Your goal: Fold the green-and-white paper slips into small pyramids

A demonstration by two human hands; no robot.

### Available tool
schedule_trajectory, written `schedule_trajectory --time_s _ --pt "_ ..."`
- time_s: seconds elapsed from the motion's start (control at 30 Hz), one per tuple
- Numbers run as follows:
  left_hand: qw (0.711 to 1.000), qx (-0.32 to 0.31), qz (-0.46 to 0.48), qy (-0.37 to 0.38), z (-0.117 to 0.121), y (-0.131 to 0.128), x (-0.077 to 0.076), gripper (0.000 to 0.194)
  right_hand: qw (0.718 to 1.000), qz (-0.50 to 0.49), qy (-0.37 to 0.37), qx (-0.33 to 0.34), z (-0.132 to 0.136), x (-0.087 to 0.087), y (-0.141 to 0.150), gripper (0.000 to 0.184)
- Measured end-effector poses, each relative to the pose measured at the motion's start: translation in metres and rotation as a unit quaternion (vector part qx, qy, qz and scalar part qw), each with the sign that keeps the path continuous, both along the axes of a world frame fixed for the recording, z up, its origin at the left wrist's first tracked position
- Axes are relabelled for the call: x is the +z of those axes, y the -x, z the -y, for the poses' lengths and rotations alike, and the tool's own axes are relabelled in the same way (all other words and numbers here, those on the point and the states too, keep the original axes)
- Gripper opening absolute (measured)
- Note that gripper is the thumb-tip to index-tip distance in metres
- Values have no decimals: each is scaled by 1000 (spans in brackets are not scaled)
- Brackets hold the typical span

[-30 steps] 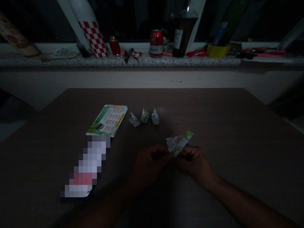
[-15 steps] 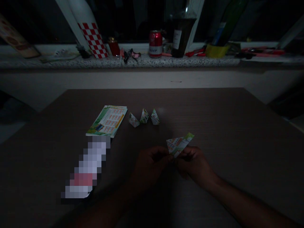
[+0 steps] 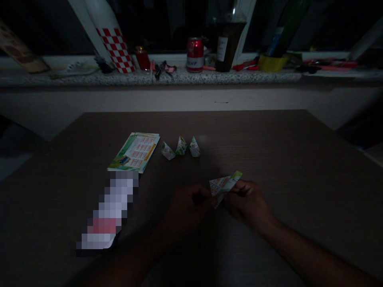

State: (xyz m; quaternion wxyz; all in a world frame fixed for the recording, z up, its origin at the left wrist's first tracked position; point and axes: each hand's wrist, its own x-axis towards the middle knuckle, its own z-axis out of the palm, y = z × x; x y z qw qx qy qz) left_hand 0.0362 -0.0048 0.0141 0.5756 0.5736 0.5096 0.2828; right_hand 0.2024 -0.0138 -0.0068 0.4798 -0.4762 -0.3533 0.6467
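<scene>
Across the dim tabletop (image 3: 284, 159), three folded paper pieces (image 3: 181, 146) stand. Both hands' fingers (image 3: 220, 199) pinch folded printed paper (image 3: 223, 185).

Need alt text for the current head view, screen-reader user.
A person's left hand and right hand hold a folded printed paper over a brown table. Beyond them sit three small folded paper pieces, with a stack of printed cards to their left; behind, a windowsill holds a red can and a checkered bottle.
</scene>
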Motion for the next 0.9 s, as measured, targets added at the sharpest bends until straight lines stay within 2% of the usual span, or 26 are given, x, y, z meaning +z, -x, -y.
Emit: schedule_trajectory --time_s 0.07,0.27,0.4,0.63,0.77,0.9 --pt "1000 -8 -17 1 0 2 0 12 1000 -3 -14 -13 -1 1 -3 4" --pt "999 -34 -25 -5 -1 5 -2 11 999 6 -42 -26 -4 5 -11 16" --pt "999 -38 -30 -5 -1 6 -1 11 998 0 -37 -59 -8 8 -14 13" --pt "999 -22 -36 5 -2 10 1 11 996 -31 -42 -77 -13 15 -24 10" --pt "999 8 -31 18 -6 15 -2 13 988 -55 -56 -135 -19 17 -39 10" --pt "995 82 44 33 -9 13 -5 16 995 -22 -60 -81 -18 11 -34 10"
